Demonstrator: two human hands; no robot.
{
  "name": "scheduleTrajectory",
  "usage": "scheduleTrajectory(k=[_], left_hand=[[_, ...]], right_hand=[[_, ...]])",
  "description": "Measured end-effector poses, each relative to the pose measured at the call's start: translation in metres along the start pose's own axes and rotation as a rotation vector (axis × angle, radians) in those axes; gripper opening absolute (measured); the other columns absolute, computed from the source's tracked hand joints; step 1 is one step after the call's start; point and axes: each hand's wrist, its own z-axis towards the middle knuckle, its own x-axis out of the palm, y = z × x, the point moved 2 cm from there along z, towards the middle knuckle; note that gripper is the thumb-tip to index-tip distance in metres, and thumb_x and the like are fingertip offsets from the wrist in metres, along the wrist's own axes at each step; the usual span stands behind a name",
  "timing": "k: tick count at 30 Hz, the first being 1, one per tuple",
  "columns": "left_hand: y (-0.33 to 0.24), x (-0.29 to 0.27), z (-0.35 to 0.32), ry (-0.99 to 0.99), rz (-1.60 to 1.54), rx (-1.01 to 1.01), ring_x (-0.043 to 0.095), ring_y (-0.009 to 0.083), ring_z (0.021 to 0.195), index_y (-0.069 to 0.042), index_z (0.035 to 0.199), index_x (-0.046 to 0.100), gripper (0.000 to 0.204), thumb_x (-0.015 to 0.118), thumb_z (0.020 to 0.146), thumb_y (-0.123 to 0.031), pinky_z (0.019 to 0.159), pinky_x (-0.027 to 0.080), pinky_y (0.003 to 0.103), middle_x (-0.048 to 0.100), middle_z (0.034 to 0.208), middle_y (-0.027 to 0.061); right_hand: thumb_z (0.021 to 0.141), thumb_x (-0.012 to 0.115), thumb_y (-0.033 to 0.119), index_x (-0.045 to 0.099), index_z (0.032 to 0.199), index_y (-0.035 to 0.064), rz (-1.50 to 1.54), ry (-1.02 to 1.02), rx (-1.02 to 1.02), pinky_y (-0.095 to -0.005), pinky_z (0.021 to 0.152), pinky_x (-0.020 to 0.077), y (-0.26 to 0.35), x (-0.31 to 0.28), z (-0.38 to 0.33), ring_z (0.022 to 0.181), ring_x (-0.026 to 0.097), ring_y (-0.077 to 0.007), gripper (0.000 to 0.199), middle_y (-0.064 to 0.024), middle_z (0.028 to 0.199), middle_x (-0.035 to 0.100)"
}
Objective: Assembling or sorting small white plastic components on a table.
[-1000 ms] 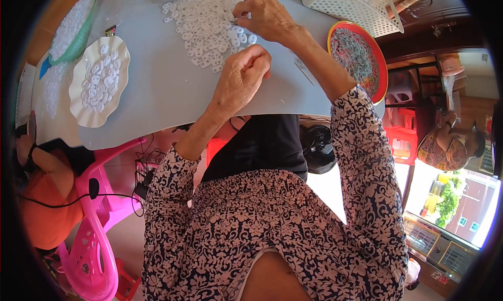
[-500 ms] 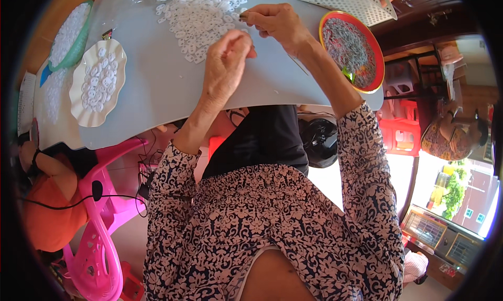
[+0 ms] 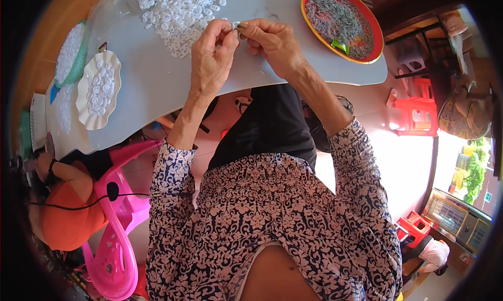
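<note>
Both hands now lifted together above the surface [image 3: 157,81], up from the white pile a moment ago. Left hand [image 3: 212,57] and right hand [image 3: 272,39] fingers pinched shut on one tiny white piece [image 3: 237,25] between them. Pile of white pieces [image 3: 178,13] just behind. Red bowl [image 3: 377,44] of thin metal bits off right; white dish [image 3: 97,91] off left. Nothing in the way.

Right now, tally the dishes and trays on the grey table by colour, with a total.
Red round tray of small grey metal pieces: 1
White scalloped dish of white rings: 1
Green dish of white rings, at the far left edge: 1
Total: 3
</note>
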Motion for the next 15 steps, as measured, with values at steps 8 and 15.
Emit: scheduleTrajectory(k=[8, 15], left_hand=[[-0.005, -0.006, 0.003, 0.133, 0.041, -0.055, 0.049, 0.0062, 0.060, -0.002, 0.086, 0.052, 0.005, 0.054, 0.086, -0.007, 0.055, 0.042, 0.021, 0.053, 0.065, -0.0002], [-0.009, -0.007, 0.001, 0.219, -0.569, -0.451, 0.055, 0.0115, 0.068, 0.000, 0.084, 0.057, 0.018, 0.054, 0.090, -0.017, 0.066, 0.045, 0.026, 0.057, 0.070, 0.0041]], right_hand=[[0.089, 0.062, 0.022, 0.066, 0.097, 0.0038, -0.176, 0.067, -0.221, -0.0187, 0.058, 0.0398, 0.007, -0.007, -0.001, 0.064, 0.050, -0.0053, 0.020, 0.0025, 0.075, 0.059], [0.090, 0.060, 0.023, 0.065, 0.096, 0.0045, -0.070, 0.157, -0.122, -0.0191, 0.060, 0.0426, 0.010, -0.005, -0.006, 0.066, 0.051, -0.0060, 0.020, 0.0030, 0.074, 0.058]])
